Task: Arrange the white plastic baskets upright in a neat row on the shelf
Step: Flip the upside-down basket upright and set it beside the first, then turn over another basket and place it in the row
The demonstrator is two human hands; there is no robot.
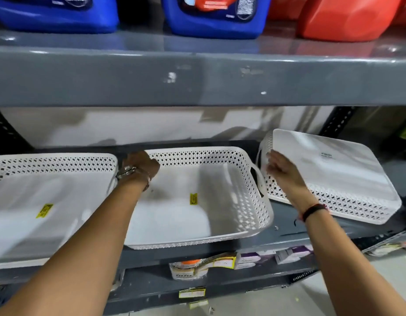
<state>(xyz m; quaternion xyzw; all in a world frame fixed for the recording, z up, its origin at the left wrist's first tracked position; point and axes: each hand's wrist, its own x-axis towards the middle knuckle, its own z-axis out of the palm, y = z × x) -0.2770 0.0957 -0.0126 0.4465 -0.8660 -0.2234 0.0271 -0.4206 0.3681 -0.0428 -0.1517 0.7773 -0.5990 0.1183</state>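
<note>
2 baskets (197, 197) upright; rt basket (334, 174) overturned, gap between.

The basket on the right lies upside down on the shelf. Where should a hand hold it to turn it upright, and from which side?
Probably at the handle slot in the short left end wall of the upside-down basket, from the left, where the right hand is. The flat bottom faces up and offers no grip; the slot does.

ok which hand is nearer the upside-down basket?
Right. The right hand is at the upside-down basket's left end, by its handle. The left hand is on the middle basket's far left corner.
</note>
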